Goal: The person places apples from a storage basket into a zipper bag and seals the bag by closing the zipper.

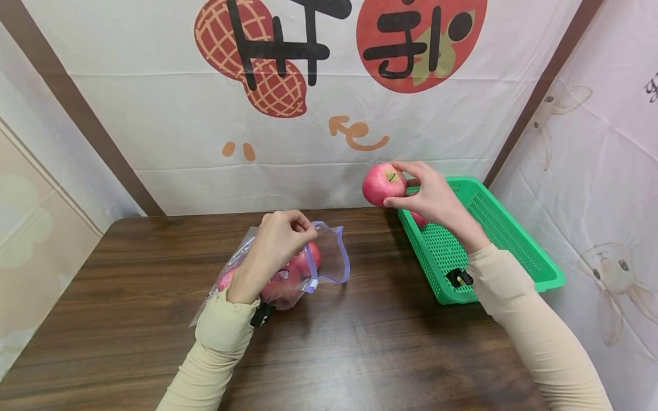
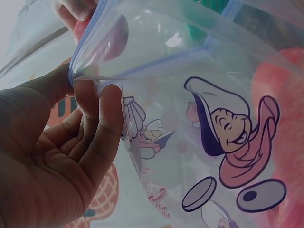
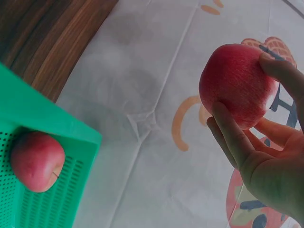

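Note:
In my right hand (image 1: 429, 194) I grip a red apple (image 1: 381, 184) between thumb and fingers, held up in the air just left of the green basket. My left hand (image 1: 280, 245) pinches the purple-edged rim of a clear zip bag (image 2: 156, 118), whose mouth gapes toward the right. Cartoon figures are printed on the bag's side. Several red apples (image 1: 308, 260) lie inside it, partly covered by my left hand and wrist. Another apple (image 3: 38, 161) sits in the corner of the basket, mostly hidden behind my right hand in the head view.
The green plastic basket (image 1: 519, 245) stands at the right on the dark wooden table (image 1: 360, 348). A printed cloth (image 1: 319, 188) hangs behind the table's far edge, and more cloth (image 1: 606, 200) hangs along the right side.

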